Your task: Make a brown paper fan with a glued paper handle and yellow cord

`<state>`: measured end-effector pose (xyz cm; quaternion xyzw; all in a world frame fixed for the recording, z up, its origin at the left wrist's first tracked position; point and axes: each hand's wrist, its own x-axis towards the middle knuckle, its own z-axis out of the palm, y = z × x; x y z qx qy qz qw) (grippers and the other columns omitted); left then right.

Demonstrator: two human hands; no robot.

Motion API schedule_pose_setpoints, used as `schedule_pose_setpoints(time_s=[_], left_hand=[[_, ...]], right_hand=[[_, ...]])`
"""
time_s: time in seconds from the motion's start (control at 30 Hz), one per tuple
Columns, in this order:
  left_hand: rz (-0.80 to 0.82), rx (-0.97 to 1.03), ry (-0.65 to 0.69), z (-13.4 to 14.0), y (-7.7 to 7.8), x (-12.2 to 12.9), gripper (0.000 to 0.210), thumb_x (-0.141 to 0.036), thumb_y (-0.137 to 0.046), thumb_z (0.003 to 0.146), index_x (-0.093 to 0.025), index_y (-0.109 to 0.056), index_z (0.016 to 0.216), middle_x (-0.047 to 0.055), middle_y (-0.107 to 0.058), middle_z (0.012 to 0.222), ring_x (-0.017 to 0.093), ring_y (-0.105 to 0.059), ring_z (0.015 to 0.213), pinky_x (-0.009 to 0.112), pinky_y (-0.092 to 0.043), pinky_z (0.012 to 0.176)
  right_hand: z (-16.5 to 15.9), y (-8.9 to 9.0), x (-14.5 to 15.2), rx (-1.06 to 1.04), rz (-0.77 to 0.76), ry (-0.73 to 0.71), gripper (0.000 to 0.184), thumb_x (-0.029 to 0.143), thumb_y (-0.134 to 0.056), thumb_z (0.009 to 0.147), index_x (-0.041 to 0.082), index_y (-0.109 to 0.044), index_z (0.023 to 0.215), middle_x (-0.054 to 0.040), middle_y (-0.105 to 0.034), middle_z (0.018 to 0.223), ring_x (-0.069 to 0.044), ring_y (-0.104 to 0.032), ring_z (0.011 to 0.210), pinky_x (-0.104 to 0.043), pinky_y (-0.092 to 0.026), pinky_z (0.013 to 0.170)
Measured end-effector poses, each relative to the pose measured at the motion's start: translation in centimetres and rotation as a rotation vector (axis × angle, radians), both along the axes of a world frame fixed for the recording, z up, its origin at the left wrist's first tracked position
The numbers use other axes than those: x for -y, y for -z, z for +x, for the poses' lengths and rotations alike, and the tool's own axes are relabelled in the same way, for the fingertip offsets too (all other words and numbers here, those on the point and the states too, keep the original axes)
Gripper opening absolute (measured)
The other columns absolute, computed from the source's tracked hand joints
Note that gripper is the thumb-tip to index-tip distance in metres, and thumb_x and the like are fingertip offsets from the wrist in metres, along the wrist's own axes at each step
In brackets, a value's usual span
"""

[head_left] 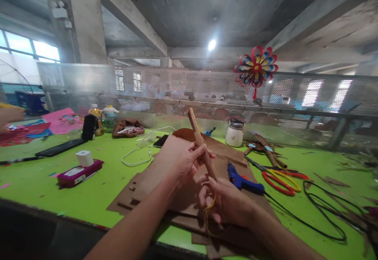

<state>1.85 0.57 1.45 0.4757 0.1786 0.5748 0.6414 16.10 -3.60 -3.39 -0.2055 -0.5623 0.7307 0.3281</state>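
Note:
My left hand is closed around the middle of a narrow brown stick, which looks like folded cardboard and tilts up and away to the left. Lower down, my right hand pinches the stick's near end between thumb and fingers, its other fingers curled loosely. A thin yellow string runs along the stick and dangles in loops beside the right fingers. Beneath both hands lies a stack of brown cardboard sheets. A blue glue gun rests on the stack, just right of my right hand.
On the green table, orange-handled scissors and a black cable lie right. A white jar stands behind; a purple power bank lies left. A perforated metal screen closes the back, with a pinwheel ornament on it.

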Motion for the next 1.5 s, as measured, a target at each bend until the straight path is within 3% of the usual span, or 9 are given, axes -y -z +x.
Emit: schedule_pose_setpoints(time_s=[0.13, 0.2, 0.37, 0.47, 0.57, 0.73, 1.17, 1.3, 1.5], left_hand=[[0.029, -0.063, -0.139, 0.3, 0.6, -0.6, 0.029, -0.031, -0.074, 0.067, -0.016, -0.054, 0.081, -0.001, -0.058, 0.067, 0.014, -0.06, 0.066, 0.028, -0.047, 0.065], [0.025, -0.088, -0.185, 0.4, 0.9, -0.8, 0.032, -0.033, -0.075, 0.066, -0.016, -0.054, 0.081, -0.002, -0.056, 0.067, 0.013, -0.059, 0.063, 0.027, -0.045, 0.063], [-0.028, -0.14, -0.123, 0.5, 0.8, -0.4, 0.027, -0.039, -0.065, 0.076, -0.016, -0.058, 0.089, 0.004, -0.062, 0.073, 0.014, -0.058, 0.067, 0.026, -0.044, 0.065], [-0.031, -0.043, 0.008, 0.3, 0.7, -0.2, 0.028, -0.032, -0.057, 0.082, -0.015, -0.057, 0.103, 0.009, -0.066, 0.086, 0.019, -0.062, 0.082, 0.033, -0.046, 0.076], [-0.019, 0.035, 0.07, 0.2, 0.7, -0.3, 0.025, -0.024, -0.055, 0.083, -0.012, -0.057, 0.105, 0.012, -0.067, 0.092, 0.022, -0.063, 0.089, 0.036, -0.047, 0.082], [-0.074, 0.027, 0.067, 0.0, 0.6, -0.5, 0.02, -0.021, -0.061, 0.081, -0.011, -0.061, 0.099, 0.011, -0.068, 0.089, 0.019, -0.066, 0.082, 0.03, -0.049, 0.077], [-0.095, -0.018, -0.076, 0.6, 0.9, -0.5, 0.012, -0.021, -0.067, 0.075, -0.011, -0.064, 0.081, 0.007, -0.068, 0.076, 0.014, -0.065, 0.067, 0.024, -0.05, 0.068], [-0.089, -0.034, -0.077, 0.7, 1.0, -0.5, 0.013, -0.023, -0.065, 0.077, -0.012, -0.063, 0.084, 0.006, -0.068, 0.076, 0.014, -0.064, 0.066, 0.024, -0.05, 0.066], [-0.054, -0.058, 0.022, 0.3, 1.0, -0.6, 0.031, -0.033, -0.053, 0.085, -0.012, -0.059, 0.107, 0.011, -0.068, 0.086, 0.018, -0.064, 0.074, 0.029, -0.051, 0.068]], right_hand=[[-0.8, 0.5, -0.1, 0.181, 0.174, 0.362, 0.039, 0.053, -0.059, 0.078, 0.02, -0.047, 0.094, 0.0066, -0.056, 0.064, -0.003, -0.038, 0.03, -0.016, -0.029, 0.03], [-1.1, 0.7, 0.0, 0.241, 0.227, 0.423, 0.039, 0.055, -0.058, 0.077, 0.019, -0.046, 0.085, 0.008, -0.052, 0.057, -0.003, -0.038, 0.029, -0.016, -0.026, 0.029], [-1.1, 0.6, 0.1, 0.168, 0.12, 0.332, 0.039, 0.055, -0.054, 0.079, 0.018, -0.048, 0.085, 0.0095, -0.046, 0.045, -0.002, -0.031, 0.028, -0.015, -0.019, 0.029], [-0.8, 0.5, -0.1, 0.095, 0.078, 0.289, 0.039, 0.055, -0.054, 0.08, 0.017, -0.048, 0.085, 0.0077, -0.05, 0.048, -0.002, -0.031, 0.028, -0.015, -0.02, 0.031], [-0.5, 0.5, -0.2, 0.063, 0.051, 0.25, 0.04, 0.057, -0.052, 0.081, 0.017, -0.049, 0.086, 0.0071, -0.051, 0.047, -0.002, -0.029, 0.028, -0.015, -0.017, 0.031], [-0.6, 0.6, 0.0, 0.076, 0.083, 0.203, 0.042, 0.059, -0.048, 0.082, 0.017, -0.049, 0.086, 0.0064, -0.052, 0.047, -0.002, -0.029, 0.028, -0.016, -0.015, 0.031], [-2.0, 1.5, -0.3, 0.183, 0.176, 0.432, 0.05, 0.068, -0.049, 0.073, 0.019, -0.042, 0.081, 0.0107, -0.045, 0.037, -0.004, -0.026, 0.025, -0.015, -0.019, 0.027], [-2.1, 1.3, -0.1, 0.229, 0.182, 0.452, 0.053, 0.07, -0.048, 0.071, 0.018, -0.044, 0.081, 0.0092, -0.048, 0.039, -0.003, -0.027, 0.024, -0.016, -0.016, 0.027], [-2.0, 1.3, 0.0, 0.152, 0.138, 0.387, 0.051, 0.068, -0.049, 0.072, 0.018, -0.045, 0.084, 0.0086, -0.05, 0.04, -0.003, -0.026, 0.023, -0.016, -0.013, 0.028]])
